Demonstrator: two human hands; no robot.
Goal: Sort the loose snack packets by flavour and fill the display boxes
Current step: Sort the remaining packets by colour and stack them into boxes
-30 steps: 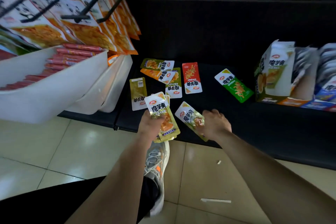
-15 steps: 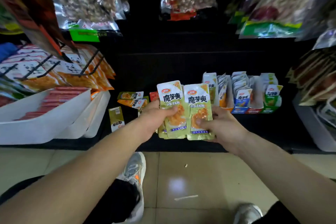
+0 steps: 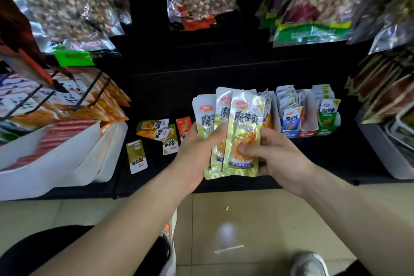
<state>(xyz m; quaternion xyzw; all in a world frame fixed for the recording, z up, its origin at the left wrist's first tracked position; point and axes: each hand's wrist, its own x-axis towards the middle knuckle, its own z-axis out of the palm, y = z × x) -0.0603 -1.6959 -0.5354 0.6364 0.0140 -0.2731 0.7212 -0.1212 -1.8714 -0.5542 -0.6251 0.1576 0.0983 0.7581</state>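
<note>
Packets (image 3: 245, 119) now overlapped, three showing; left hand (image 3: 197, 154), right hand (image 3: 277, 159) grip

A low black shelf (image 3: 291, 163) is running across the middle of the view, just above the tiled floor (image 3: 257, 219). At its nine o'clock end two white bins (image 3: 44, 177) are sitting side by side. Loose packets are lying flat just left of the middle: a gold packet (image 3: 136, 156) at eight o'clock near the front edge, a second gold packet (image 3: 170, 144) beside it, and a yellow-green packet (image 3: 152, 124) overlapping an orange packet (image 3: 152, 134). A red packet (image 3: 184, 126) is lying further right. Toward two o'clock display boxes (image 3: 309, 133) are standing in a touching row. A white tub (image 3: 380, 157) is sitting at three o'clock.
</note>
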